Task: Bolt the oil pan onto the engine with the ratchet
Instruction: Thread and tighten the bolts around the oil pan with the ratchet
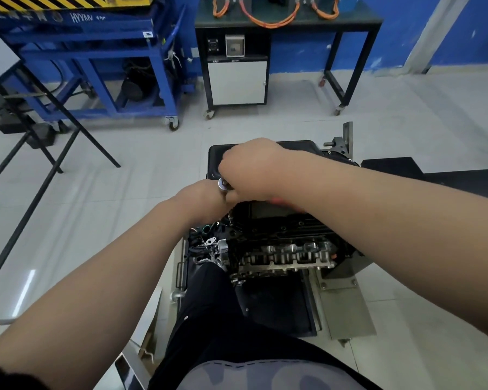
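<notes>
Your right hand [251, 167] grips the ratchet [223, 183], your left hand's [206, 197] grip is hidden; keep the extension [231, 218] square to the pan [299, 146].

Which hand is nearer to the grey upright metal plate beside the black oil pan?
Right. The right hand is over the black oil pan, left of the grey upright metal plate; the left hand is farther left.

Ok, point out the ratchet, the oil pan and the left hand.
ratchet [223, 183], head view, on its round silver head between the hands.
oil pan [215, 153], head view, on its black far-left corner.
left hand [203, 197], head view, on the back of the hand.
</notes>
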Motion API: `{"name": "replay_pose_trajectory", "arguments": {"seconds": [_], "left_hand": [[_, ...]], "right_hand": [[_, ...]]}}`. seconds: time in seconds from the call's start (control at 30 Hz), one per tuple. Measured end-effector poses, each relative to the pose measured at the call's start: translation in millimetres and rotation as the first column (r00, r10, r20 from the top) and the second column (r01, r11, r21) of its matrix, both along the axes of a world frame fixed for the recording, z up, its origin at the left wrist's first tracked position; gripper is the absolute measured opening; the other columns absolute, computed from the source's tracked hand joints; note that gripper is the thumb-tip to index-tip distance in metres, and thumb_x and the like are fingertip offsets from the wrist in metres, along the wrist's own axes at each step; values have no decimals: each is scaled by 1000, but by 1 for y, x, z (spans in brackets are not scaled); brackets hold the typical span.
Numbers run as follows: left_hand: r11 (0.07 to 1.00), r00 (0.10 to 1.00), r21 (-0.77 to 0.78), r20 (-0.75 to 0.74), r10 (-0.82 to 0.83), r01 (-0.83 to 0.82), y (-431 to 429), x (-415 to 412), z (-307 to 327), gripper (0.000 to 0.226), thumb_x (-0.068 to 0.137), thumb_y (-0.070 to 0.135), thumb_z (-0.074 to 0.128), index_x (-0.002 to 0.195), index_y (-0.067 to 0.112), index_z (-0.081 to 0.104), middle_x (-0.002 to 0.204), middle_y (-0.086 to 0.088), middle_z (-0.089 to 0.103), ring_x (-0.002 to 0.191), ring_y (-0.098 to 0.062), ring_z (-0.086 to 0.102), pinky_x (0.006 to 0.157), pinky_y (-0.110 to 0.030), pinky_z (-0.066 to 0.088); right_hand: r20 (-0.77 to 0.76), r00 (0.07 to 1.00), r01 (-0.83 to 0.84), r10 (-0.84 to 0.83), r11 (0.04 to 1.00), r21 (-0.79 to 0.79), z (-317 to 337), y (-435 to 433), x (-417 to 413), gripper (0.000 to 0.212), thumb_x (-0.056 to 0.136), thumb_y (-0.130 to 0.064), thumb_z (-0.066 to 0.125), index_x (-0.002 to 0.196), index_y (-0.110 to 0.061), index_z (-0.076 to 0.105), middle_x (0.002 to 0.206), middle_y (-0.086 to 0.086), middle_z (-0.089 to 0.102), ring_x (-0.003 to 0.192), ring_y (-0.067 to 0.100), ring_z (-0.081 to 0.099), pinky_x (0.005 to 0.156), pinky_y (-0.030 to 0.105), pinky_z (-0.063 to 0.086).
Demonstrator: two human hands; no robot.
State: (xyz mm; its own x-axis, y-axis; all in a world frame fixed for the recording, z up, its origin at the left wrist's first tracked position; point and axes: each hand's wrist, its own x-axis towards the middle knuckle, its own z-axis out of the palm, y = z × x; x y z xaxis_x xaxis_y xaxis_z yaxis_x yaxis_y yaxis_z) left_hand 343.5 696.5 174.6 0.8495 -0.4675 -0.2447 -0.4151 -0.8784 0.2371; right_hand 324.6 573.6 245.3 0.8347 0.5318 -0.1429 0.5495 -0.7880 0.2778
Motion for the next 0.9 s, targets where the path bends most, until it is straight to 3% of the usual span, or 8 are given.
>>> {"name": "replay_pose_trajectory", "arguments": {"seconds": [0.13, 0.27, 0.33, 0.43, 0.53, 0.7, 0.77, 0.9], "left_hand": [[998, 998, -12, 18, -53, 54, -5, -2, 4, 34, 94, 25, 38, 60, 20, 33, 72, -8, 53, 78, -31, 55, 64, -29, 37], [1000, 1000, 8, 4, -5, 5, 1, -1, 2, 30, 90, 24, 33, 65, 10, 45, 68, -6, 52, 68, -26, 47, 61, -31, 39], [1000, 1000, 16, -4, -10, 10, 0, -2, -2, 30, 89, 21, 34, 73, 5, 53, 71, -9, 55, 65, -25, 48, 59, -30, 39], [998, 996, 24, 65, -62, 60, -5, -1, -7, 31, 89, 21, 38, 59, 15, 37, 55, -2, 41, 53, -20, 39, 46, -26, 26], [997, 987, -11, 139, -80, 83, -8, -1, -10, 33, 88, 23, 39, 57, 19, 30, 52, 1, 36, 62, -31, 50, 45, -29, 23], [999, 997, -27, 68, 44, -42, 2, 0, -11, 31, 87, 19, 33, 57, 14, 34, 56, -1, 42, 53, -20, 39, 47, -27, 27], [999, 998, -5, 35, 46, -46, 2, 0, -10, 29, 87, 15, 34, 58, 13, 34, 57, -1, 41, 56, -20, 38, 48, -27, 27], [998, 996, -36, 77, -42, 44, -3, 0, -7, 37, 92, 24, 36, 57, 14, 28, 53, -7, 39, 61, -31, 45, 51, -32, 29]], "right_hand": [[56, 979, -191, 194, 980, -63, 4, -5, 6, 20, 88, -25, 51, 106, -19, 58, 109, 2, 53, 102, 24, 50, 72, 36, 40], [45, 999, 24, -23, 1000, -7, 1, -1, -1, 40, 86, -51, 47, 61, -20, 45, 68, -2, 46, 59, 18, 48, 53, 28, 33], [-16, 991, 133, -133, 990, 44, -1, -2, -3, 43, 84, -54, 47, 59, -20, 42, 63, -3, 42, 54, 16, 42, 48, 26, 26], [21, 1000, -12, 12, 1000, -1, 2, -5, -1, 20, 88, -36, 51, 88, -18, 61, 88, -1, 55, 83, 22, 54, 60, 31, 35], [72, 985, -153, 157, 987, -56, 3, -11, 4, 21, 90, -23, 50, 109, -21, 57, 112, 2, 51, 104, 24, 48, 77, 37, 40], [7, 995, 96, -97, 994, 46, -3, 1, -4, 38, 87, -48, 46, 60, -22, 42, 68, -2, 43, 62, 19, 48, 54, 28, 30], [-51, 984, 173, -169, 982, 81, -4, 2, -6, 39, 86, -50, 47, 58, -23, 38, 65, -3, 42, 55, 14, 40, 48, 26, 27], [31, 997, -76, 78, 996, -49, 2, -2, -2, 15, 89, -26, 51, 97, -19, 60, 102, 1, 55, 94, 22, 53, 69, 33, 39]]}}
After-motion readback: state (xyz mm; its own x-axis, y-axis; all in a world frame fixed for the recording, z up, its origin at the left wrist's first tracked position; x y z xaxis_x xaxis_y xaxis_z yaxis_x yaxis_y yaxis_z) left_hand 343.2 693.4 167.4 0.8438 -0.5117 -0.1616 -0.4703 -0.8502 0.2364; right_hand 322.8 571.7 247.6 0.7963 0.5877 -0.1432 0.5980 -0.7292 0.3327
